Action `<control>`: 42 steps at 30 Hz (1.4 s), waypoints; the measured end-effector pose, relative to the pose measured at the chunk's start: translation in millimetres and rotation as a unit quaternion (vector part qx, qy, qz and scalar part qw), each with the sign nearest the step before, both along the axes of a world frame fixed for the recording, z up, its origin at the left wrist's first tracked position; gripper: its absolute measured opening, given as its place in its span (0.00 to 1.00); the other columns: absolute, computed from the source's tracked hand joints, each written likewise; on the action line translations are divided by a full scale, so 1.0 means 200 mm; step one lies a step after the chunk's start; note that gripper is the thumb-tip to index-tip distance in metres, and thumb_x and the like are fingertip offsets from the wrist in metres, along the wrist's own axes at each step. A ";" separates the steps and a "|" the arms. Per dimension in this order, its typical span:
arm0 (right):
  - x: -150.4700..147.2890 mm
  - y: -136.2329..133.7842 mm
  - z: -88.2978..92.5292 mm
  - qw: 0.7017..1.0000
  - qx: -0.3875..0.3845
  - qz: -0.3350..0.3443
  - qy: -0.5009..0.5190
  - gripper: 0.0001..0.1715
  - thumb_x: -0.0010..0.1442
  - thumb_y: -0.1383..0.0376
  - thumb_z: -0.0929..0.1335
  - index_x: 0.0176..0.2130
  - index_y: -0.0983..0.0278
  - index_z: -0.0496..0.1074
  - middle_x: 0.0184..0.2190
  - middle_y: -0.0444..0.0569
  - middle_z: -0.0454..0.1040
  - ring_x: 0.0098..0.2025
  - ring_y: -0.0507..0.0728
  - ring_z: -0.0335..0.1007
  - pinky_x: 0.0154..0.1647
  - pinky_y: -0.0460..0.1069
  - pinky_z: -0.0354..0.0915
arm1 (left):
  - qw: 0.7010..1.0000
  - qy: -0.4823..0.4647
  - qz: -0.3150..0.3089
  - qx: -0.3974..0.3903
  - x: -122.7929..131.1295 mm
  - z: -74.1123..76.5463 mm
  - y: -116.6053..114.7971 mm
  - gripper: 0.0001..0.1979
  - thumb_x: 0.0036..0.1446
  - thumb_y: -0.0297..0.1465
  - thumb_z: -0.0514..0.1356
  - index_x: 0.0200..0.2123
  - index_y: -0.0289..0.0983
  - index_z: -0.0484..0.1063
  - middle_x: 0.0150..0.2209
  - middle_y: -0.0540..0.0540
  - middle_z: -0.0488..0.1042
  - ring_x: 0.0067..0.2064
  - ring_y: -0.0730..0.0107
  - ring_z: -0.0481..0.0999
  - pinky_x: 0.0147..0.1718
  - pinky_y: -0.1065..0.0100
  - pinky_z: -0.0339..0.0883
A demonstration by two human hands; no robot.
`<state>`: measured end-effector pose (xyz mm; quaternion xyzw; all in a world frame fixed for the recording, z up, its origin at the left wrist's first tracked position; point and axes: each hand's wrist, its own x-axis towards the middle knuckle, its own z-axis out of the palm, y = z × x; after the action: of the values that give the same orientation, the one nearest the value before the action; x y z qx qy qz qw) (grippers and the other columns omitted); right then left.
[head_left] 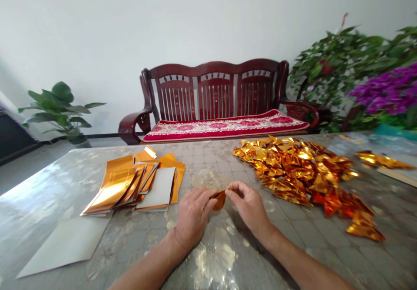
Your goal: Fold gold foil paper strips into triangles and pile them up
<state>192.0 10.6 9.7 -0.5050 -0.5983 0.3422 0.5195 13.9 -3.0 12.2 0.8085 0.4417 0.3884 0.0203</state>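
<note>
My left hand [192, 216] and my right hand [247, 205] meet above the middle of the table, pinching a small folded piece of orange-gold foil [220, 199] between their fingertips. To the left of my hands lies a loose stack of rectangular gold foil sheets [137, 183] with white backing showing on some. A large heap of folded gold foil triangles [293, 168] spreads out to the right of my right hand. Neither hand touches the stack or the heap.
A large white sheet [61, 248] lies at the table's front left. A gold foil strip [381, 160] rests at the right, near a plastic bag [358, 140]. The glossy stone-patterned table [202, 159] ends before a red wooden bench [215, 94]. Potted plants [58, 111] stand beyond it.
</note>
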 end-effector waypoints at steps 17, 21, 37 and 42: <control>0.00 -0.01 0.02 0.999 -0.011 0.013 0.028 0.11 0.54 0.58 0.69 0.28 0.64 0.72 0.24 0.44 0.73 0.28 0.54 0.67 0.29 0.47 0.63 | 1.000 -0.003 0.021 -0.007 -0.01 -0.01 0.03 0.11 0.64 0.34 0.58 0.30 0.40 0.77 0.29 0.48 0.71 0.34 0.67 0.71 0.35 0.66 0.62; 0.01 0.00 0.00 1.000 -0.013 0.017 0.013 0.11 0.55 0.58 0.68 0.29 0.64 0.72 0.24 0.43 0.71 0.28 0.54 0.66 0.29 0.46 0.62 | 0.997 -0.041 0.006 -0.059 0.00 -0.01 0.04 0.13 0.64 0.32 0.56 0.27 0.38 0.75 0.29 0.49 0.71 0.35 0.68 0.71 0.35 0.68 0.63; -0.02 -0.02 -0.01 0.998 -0.026 0.049 0.011 0.10 0.57 0.59 0.67 0.29 0.63 0.69 0.24 0.41 0.68 0.27 0.52 0.61 0.28 0.46 0.58 | 0.992 -0.057 -0.008 -0.110 0.02 0.00 0.03 0.10 0.61 0.30 0.60 0.28 0.39 0.76 0.27 0.51 0.72 0.34 0.70 0.71 0.35 0.70 0.61; -0.01 -0.02 0.00 0.998 -0.032 0.054 -0.003 0.09 0.56 0.60 0.67 0.29 0.63 0.70 0.23 0.40 0.67 0.27 0.52 0.61 0.28 0.46 0.57 | 0.982 -0.096 -0.032 -0.159 0.02 0.00 0.04 0.14 0.62 0.30 0.58 0.24 0.38 0.75 0.25 0.52 0.71 0.31 0.73 0.71 0.33 0.72 0.60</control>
<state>190.8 6.9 10.5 -0.4893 -0.6148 0.3875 0.4822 17.9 5.7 12.7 0.7674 0.4677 0.3884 0.2037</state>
